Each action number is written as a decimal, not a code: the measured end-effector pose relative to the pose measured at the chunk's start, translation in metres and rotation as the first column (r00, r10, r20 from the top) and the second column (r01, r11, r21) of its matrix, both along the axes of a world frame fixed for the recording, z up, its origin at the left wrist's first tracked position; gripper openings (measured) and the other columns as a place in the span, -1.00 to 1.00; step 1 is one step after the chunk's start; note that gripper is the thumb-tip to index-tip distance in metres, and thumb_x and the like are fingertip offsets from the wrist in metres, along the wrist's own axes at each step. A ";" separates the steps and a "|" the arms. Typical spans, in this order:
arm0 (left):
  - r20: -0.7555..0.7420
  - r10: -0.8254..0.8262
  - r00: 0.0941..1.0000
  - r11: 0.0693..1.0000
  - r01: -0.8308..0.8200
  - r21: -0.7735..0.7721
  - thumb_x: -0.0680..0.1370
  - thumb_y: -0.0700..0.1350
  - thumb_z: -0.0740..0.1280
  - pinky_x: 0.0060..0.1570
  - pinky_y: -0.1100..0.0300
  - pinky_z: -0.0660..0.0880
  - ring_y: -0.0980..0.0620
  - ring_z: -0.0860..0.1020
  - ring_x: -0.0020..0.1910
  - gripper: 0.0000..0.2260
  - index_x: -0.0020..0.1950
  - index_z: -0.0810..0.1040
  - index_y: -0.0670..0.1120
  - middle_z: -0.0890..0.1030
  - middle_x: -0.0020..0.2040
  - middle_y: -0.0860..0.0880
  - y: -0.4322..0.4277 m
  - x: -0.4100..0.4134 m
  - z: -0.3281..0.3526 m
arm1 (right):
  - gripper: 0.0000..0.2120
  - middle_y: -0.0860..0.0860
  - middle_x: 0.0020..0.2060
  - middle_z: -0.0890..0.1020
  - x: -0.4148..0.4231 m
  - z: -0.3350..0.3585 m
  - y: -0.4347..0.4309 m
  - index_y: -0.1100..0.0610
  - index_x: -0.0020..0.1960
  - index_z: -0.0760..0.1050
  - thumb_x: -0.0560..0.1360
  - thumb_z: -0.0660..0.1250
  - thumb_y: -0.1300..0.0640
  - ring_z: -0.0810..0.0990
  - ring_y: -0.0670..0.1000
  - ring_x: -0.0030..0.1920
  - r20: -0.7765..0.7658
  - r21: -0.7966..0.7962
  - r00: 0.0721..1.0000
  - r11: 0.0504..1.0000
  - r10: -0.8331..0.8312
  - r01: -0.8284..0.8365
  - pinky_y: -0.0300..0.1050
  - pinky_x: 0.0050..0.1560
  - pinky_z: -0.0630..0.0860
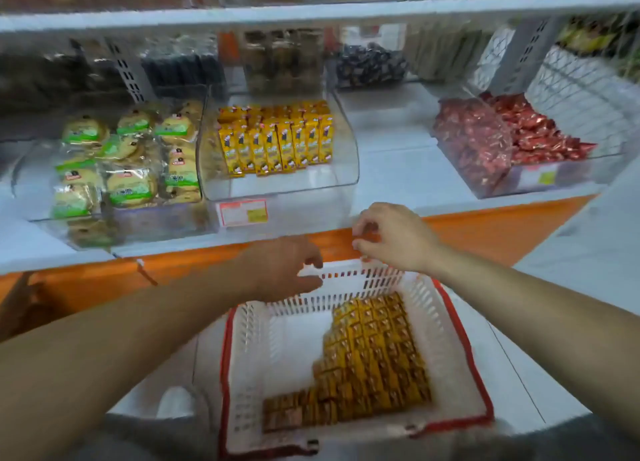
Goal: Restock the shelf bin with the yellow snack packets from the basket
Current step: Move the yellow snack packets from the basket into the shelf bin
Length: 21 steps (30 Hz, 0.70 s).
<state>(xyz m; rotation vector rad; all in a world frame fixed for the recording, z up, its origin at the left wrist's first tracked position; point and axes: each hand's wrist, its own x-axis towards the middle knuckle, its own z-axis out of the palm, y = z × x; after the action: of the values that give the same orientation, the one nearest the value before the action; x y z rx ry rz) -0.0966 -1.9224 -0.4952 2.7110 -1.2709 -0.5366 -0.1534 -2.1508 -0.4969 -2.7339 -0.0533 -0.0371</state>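
So it's a big white shelf (391, 173) with an orange front edge, and a second shelf board (311, 12) runs across above it. Near the camera, bottom centre, sits a white slotted basket (247, 356) with a red rim. The right half is packed tight with rows of yellow snack packets (374, 363) and the left half shows bare white floor. On the shelf, far side of the basket and a bit left, is the clear shelf bin (277, 189). It's got more of the same yellow packets (277, 142) standing upright toward its back, and the front strip is bare. Left of that is a clear bin of green-labelled cookie packs (128, 163), and way off right a bin of red-wrapped sweets (512, 138). There's darker stuff further back but it's too blurry to call. A little red-bordered price tag (242, 212) is stuck on the front of the shelf bin. The left hand (284, 270) is at the basket's far rim, fingers and thumb closed round the white edge. The right hand (394, 239) is just over the far right corner, fingers curled toward the thumb. Honestly can't tell if it's pinching anything.
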 end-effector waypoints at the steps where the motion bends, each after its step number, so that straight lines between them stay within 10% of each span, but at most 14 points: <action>1: -0.012 -0.006 1.000 0.999 0.007 0.045 0.60 0.13 0.34 0.20 0.13 0.43 -0.01 0.53 0.25 -0.66 0.33 0.54 0.04 0.56 0.29 0.01 -0.001 -0.004 -0.016 | -0.89 -0.01 -0.07 0.63 -0.004 -0.016 0.000 -0.01 -0.07 0.61 0.42 0.46 0.01 0.59 0.03 0.00 -0.052 -0.005 0.999 1.000 -0.005 0.005 -0.06 0.04 0.49; 9: -0.275 0.239 0.931 0.961 -0.187 0.205 0.63 0.17 0.28 0.32 -0.02 0.44 -0.09 0.47 0.34 -0.57 0.43 0.46 0.00 0.48 0.41 -0.06 0.000 -0.034 -0.171 | -0.95 -0.04 -0.13 0.63 -0.031 -0.156 0.011 0.05 -0.09 0.60 0.46 0.44 0.11 0.64 0.07 -0.03 -0.374 0.106 0.926 0.990 -0.049 0.095 -0.16 -0.06 0.46; 21: -0.608 0.588 0.533 0.764 -0.613 0.201 0.53 0.28 0.38 0.11 0.05 0.49 -0.13 0.51 0.32 -0.26 0.58 0.25 -0.05 0.43 0.48 -0.12 -0.005 -0.066 -0.313 | -0.36 0.09 0.44 0.39 -0.040 -0.289 0.028 0.00 0.49 0.34 0.47 0.47 -0.05 0.34 0.19 0.43 -0.513 -0.001 0.853 0.994 -0.096 0.112 0.12 0.38 0.35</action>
<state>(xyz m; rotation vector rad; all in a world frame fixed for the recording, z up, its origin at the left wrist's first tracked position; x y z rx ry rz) -0.1630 -1.9269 -0.8078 2.3308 -0.1245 -1.1688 -0.1930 -2.1230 -0.7858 -2.6204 0.2450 0.6551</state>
